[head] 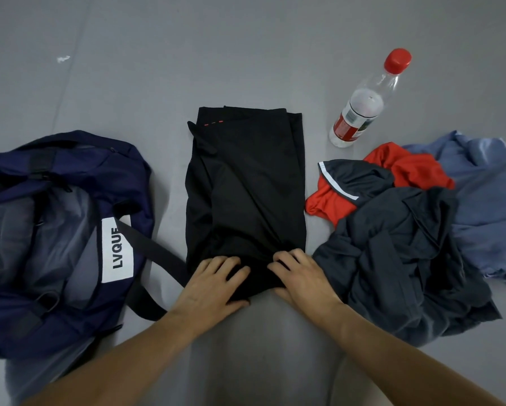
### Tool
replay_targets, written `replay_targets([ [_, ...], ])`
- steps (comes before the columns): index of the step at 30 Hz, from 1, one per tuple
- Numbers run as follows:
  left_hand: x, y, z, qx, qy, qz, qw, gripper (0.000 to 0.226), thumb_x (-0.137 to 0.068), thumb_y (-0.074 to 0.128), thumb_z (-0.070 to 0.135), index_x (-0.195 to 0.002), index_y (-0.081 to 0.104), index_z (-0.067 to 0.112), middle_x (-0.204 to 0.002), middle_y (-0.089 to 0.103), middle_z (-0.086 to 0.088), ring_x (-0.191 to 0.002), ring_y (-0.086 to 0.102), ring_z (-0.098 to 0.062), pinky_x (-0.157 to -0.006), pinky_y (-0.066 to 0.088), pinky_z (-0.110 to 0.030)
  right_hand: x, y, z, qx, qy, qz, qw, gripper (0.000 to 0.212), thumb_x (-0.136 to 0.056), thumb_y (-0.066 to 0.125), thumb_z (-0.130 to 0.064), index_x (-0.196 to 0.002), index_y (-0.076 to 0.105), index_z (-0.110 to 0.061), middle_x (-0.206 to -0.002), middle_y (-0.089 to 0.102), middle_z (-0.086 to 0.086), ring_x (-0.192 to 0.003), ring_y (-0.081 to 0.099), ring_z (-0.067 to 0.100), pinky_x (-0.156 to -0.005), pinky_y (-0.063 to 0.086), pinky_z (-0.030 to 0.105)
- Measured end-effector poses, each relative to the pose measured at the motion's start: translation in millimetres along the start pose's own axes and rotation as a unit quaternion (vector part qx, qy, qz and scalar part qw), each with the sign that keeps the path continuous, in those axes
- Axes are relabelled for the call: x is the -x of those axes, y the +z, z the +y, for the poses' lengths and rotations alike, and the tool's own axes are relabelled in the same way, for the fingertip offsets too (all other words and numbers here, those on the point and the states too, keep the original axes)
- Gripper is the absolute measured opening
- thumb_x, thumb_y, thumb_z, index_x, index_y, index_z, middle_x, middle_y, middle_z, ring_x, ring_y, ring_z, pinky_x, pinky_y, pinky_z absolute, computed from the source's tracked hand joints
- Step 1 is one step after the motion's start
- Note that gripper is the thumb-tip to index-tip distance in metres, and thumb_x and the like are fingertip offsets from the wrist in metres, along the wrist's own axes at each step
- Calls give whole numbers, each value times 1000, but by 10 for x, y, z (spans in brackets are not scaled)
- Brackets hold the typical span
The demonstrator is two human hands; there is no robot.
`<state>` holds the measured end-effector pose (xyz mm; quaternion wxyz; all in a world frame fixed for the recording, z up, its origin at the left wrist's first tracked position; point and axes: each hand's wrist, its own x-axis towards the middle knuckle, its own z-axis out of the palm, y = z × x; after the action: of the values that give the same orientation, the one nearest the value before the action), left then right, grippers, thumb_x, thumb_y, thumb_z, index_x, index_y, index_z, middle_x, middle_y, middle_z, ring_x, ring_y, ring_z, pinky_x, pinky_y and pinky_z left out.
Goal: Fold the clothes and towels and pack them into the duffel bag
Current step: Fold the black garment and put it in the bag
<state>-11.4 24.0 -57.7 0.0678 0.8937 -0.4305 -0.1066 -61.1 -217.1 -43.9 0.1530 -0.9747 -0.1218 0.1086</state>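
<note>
A black garment (pixel 245 183) lies folded into a long strip in the middle of the grey surface. My left hand (pixel 213 284) and my right hand (pixel 301 278) both grip its near end, fingers curled over the bunched cloth and thumbs tucked under the edge. An open navy duffel bag (pixel 55 244) with a white label lies to the left, its black strap reaching toward the garment. To the right sits a loose heap: a dark grey garment (pixel 398 259), a red one (pixel 412 168) and a light blue cloth (pixel 486 200).
A clear plastic bottle (pixel 363 109) with a red cap lies on its side beyond the heap, at the upper right. The grey surface (pixel 158 68) stretches away behind the garment, with a small white scrap (pixel 63 58) at far left.
</note>
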Motion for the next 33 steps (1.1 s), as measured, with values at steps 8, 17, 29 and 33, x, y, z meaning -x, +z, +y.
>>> replay_targets([
  [8,-251,-285,-77,197,-139,24,970,47,-93,61,30,-135,40,33,-105,67,11,-83,65,-13,-70,53,-28,-17,-76,-103,-94,111,-59,988,56,-88,52,-65,-129,54,-26,-120,58,-7,-107,52,19,-94,45,37],
  [17,-620,-388,-245,134,-201,-10,970,53,-92,63,50,-138,43,32,-121,58,5,-92,66,-22,-76,57,-39,-338,-145,29,-65,177,61,980,52,-94,59,-30,-142,40,-27,-127,57,5,-106,59,29,-83,54,43],
  [29,-274,-3,-311,43,-24,-73,996,88,-95,37,71,-160,-5,29,-169,-3,5,-155,-8,-15,-126,5,-41,-272,57,227,55,-9,-99,994,86,-96,31,-67,-159,-10,-23,-167,-10,-5,-152,-16,19,-124,-5,45],
  [33,-340,-108,-348,48,-39,-57,996,72,-100,38,51,-159,3,30,-166,7,8,-155,4,-15,-126,9,-38,-280,29,181,48,6,-91,995,80,-97,39,-49,-160,-3,-20,-167,-3,-2,-154,-7,23,-124,1,50],
])
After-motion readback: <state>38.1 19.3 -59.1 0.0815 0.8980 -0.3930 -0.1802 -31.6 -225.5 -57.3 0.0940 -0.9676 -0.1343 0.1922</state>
